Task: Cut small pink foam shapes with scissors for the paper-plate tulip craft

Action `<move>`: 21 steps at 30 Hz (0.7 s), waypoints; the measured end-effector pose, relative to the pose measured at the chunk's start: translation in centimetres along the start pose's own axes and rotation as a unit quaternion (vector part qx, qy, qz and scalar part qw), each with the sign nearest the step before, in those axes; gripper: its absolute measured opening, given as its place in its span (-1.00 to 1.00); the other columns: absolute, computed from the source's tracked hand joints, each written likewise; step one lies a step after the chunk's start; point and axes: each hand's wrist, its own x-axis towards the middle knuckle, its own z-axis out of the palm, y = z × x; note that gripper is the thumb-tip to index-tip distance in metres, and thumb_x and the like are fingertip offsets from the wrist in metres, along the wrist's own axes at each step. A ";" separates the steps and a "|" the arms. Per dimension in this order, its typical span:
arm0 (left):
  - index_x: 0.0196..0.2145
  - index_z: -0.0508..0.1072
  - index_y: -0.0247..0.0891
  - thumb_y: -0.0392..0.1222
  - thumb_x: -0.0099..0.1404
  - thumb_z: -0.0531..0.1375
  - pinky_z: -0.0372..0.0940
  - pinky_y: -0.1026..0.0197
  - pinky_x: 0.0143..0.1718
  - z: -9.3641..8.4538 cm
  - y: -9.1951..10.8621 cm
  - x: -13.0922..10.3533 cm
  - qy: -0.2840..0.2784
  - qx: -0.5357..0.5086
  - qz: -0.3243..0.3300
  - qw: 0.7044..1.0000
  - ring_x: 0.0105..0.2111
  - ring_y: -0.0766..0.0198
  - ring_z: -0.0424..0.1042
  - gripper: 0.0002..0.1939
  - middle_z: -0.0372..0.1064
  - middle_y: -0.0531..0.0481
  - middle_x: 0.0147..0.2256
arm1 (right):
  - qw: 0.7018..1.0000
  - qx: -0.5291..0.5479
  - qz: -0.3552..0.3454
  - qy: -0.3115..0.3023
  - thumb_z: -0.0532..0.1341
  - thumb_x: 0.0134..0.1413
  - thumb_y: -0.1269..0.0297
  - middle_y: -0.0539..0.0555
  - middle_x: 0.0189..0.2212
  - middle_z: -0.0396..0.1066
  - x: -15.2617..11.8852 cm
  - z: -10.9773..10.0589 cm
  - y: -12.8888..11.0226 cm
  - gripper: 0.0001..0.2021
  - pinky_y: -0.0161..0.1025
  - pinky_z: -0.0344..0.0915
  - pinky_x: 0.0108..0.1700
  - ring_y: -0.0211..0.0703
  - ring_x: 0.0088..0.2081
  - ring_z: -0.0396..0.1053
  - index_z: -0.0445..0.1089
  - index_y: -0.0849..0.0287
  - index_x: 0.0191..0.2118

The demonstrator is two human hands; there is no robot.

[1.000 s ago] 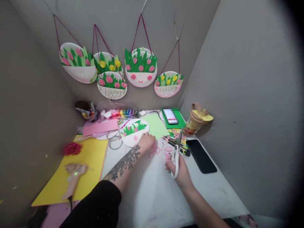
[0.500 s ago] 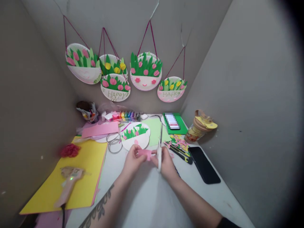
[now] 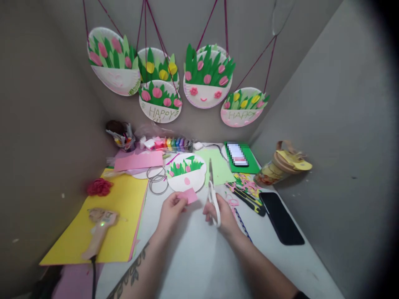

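A small pink paper piece (image 3: 188,195) was pinched in the left hand (image 3: 171,209), while white-handled scissors (image 3: 213,198) were gripped in the right hand (image 3: 222,212), blades pointed towards a decorated paper plate (image 3: 186,177) on the table (image 3: 199,257).

Beside the yellow sheet (image 3: 118,216), the left hand (image 3: 171,211) pinches a pink paper scrap (image 3: 188,196) and the right hand (image 3: 223,211) grips white-handled scissors (image 3: 213,195). Beyond the sheet lies a white paper plate (image 3: 187,179) with green leaves and pink tulips; a black phone (image 3: 282,217) lies far across from it.

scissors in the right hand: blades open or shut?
Shut: the scissors in the right hand show one narrow closed blade pointing up, clear of the pink paper.
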 end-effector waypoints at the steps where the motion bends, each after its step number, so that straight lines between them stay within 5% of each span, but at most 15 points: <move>1: -0.39 0.44 -0.30 -0.12 0.04 0.27 0.22 0.35 -0.44 -0.3 0.0 0.2 0.015 -0.014 -0.006 1.000 -0.49 0.36 0.33 -0.79 0.40 0.06 -0.49 | 0.999 0.005 0.013 -0.031 0.17 0.04 -0.01 -0.05 -0.56 0.33 -0.2 -0.1 0.0 -0.68 -0.36 0.13 -0.62 -0.31 -0.65 0.27 0.15 0.14 -0.38; 7: -0.28 0.37 -0.27 -0.06 -0.02 0.34 0.27 0.32 -0.34 -1.4 0.0 0.9 0.074 -0.091 -0.026 0.993 -0.40 0.32 0.41 -0.62 0.47 0.02 -0.44 | 0.986 0.007 0.000 -0.165 0.16 0.04 -0.13 0.03 -0.47 0.37 -1.3 -0.3 -0.2 -0.58 -0.29 0.26 -0.46 -0.25 -0.52 0.35 0.20 0.17 -0.31; 12: -0.32 0.38 -0.28 -0.03 0.02 0.34 0.26 0.35 -0.36 -1.9 1.0 0.7 0.138 -0.120 0.018 0.983 -0.41 0.36 0.38 -0.65 0.41 0.06 -0.42 | 0.973 -0.061 0.037 -0.219 0.22 -0.03 0.24 0.04 -0.40 0.39 -1.9 -1.0 -1.4 -0.79 -0.30 0.28 -0.39 -0.21 -0.42 0.36 0.24 0.17 -0.26; 15: -0.36 0.36 -0.27 -0.05 0.02 0.34 0.28 0.35 -0.36 -2.2 2.3 0.4 0.165 -0.158 0.046 0.972 -0.40 0.38 0.36 -0.68 0.36 0.08 -0.41 | 0.957 -0.116 0.082 -0.251 0.18 -0.16 0.47 -0.01 -0.41 0.40 -2.4 -1.3 -2.0 -0.72 -0.36 0.22 -0.46 -0.23 -0.42 0.35 0.24 0.14 -0.24; 21: -0.28 0.30 -0.22 -0.14 0.04 0.33 0.30 0.33 -0.36 -2.1 3.5 -0.9 0.163 -0.171 0.078 0.969 -0.45 0.41 0.34 -0.66 0.34 0.12 -0.44 | 0.942 -0.146 0.099 -0.287 0.14 -0.23 0.53 -0.04 -0.42 0.38 -3.4 -0.7 -2.7 -0.71 -0.38 0.19 -0.46 -0.27 -0.45 0.31 0.24 0.15 -0.27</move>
